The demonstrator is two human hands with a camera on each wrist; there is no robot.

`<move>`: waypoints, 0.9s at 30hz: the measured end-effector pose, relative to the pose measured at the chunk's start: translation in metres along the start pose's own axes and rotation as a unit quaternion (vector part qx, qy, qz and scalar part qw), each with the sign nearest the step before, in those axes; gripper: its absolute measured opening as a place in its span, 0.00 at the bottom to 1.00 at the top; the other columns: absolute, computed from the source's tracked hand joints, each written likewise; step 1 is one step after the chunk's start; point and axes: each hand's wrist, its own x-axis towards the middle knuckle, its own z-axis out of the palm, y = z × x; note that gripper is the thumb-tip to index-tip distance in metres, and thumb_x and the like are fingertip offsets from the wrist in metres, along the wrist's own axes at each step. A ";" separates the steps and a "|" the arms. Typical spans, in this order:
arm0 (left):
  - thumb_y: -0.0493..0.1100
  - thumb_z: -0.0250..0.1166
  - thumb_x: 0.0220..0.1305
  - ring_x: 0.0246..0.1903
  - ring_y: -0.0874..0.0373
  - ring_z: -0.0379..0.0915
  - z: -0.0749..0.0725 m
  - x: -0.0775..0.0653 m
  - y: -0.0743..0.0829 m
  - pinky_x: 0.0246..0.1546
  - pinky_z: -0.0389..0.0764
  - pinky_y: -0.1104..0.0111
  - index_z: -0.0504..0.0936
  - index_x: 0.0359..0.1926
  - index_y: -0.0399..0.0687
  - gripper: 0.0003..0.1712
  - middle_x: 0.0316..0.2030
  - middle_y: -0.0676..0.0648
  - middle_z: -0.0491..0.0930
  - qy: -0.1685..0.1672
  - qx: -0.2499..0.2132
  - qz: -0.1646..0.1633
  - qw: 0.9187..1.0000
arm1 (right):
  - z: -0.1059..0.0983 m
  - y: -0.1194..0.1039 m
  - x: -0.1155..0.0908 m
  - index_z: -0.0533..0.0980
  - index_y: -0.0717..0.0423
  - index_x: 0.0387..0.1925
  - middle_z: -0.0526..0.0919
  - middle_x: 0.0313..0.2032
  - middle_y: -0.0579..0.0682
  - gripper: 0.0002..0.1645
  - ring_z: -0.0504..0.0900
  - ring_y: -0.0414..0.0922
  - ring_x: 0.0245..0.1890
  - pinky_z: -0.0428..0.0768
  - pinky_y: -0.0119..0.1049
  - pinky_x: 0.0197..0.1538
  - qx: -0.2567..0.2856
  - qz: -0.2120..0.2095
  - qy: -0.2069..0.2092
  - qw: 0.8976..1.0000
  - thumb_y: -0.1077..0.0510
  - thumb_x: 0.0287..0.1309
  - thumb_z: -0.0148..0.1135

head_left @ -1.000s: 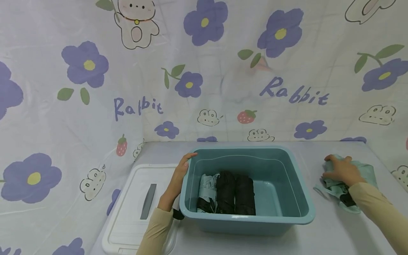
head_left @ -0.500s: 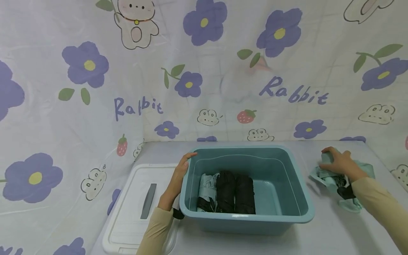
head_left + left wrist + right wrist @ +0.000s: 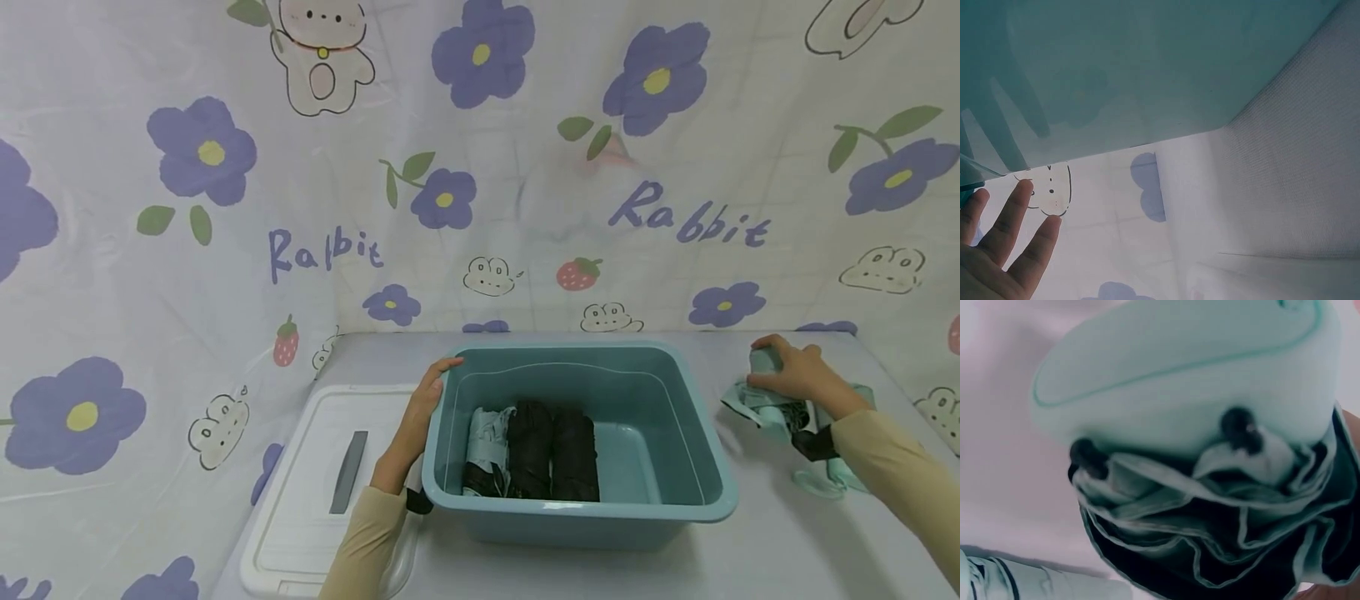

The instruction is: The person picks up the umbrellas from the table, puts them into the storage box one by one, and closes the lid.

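Note:
At the right of the head view my right hand grips a mint-green folding umbrella by its smooth handle end. Up close in the right wrist view, loose dark-lined folds and black rib tips bunch below the umbrella's handle. My left hand rests at the left rim of a blue plastic storage box. Its fingers are straight and spread along the outer wall. Inside the box lie a pale blue roll and two black rolls, side by side.
A white lid with a grey handle lies left of the box, partly under my left forearm. Another mint-green bundle lies on the table beneath my right wrist. A patterned curtain hangs behind the table.
My right hand has lifted the umbrella off the table and drawn it slightly left, apart from the other mint-green bundle. My left hand stays at the box rim.

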 end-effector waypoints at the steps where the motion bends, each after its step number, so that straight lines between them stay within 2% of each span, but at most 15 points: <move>1: 0.39 0.32 0.73 0.64 0.36 0.51 0.000 0.000 0.000 0.59 0.59 0.46 0.58 0.66 0.32 0.25 0.66 0.35 0.55 0.000 0.000 0.001 1.000 | -0.002 -0.001 0.000 0.56 0.66 0.57 0.54 0.47 0.86 0.38 0.56 0.78 0.46 0.64 0.72 0.42 0.000 -0.001 0.000 1.000 0.45 0.56 0.57; 11: 0.38 0.31 0.73 0.65 0.38 0.50 -0.002 0.000 0.004 0.59 0.58 0.45 0.57 0.66 0.33 0.25 0.67 0.34 0.53 -0.003 0.009 0.002 1.000 | -0.020 -0.025 -0.005 0.56 0.65 0.58 0.56 0.52 0.86 0.37 0.55 0.82 0.50 0.63 0.71 0.45 -0.002 -0.029 0.016 0.999 0.47 0.57 0.57; 27: 0.34 0.32 0.71 0.67 0.41 0.48 0.001 0.000 0.005 0.61 0.54 0.43 0.58 0.66 0.32 0.25 0.67 0.34 0.53 0.005 0.016 -0.002 1.000 | -0.033 -0.056 -0.018 0.57 0.64 0.59 0.60 0.47 0.83 0.37 0.62 0.73 0.44 0.68 0.65 0.40 -0.009 -0.038 0.028 0.999 0.48 0.56 0.59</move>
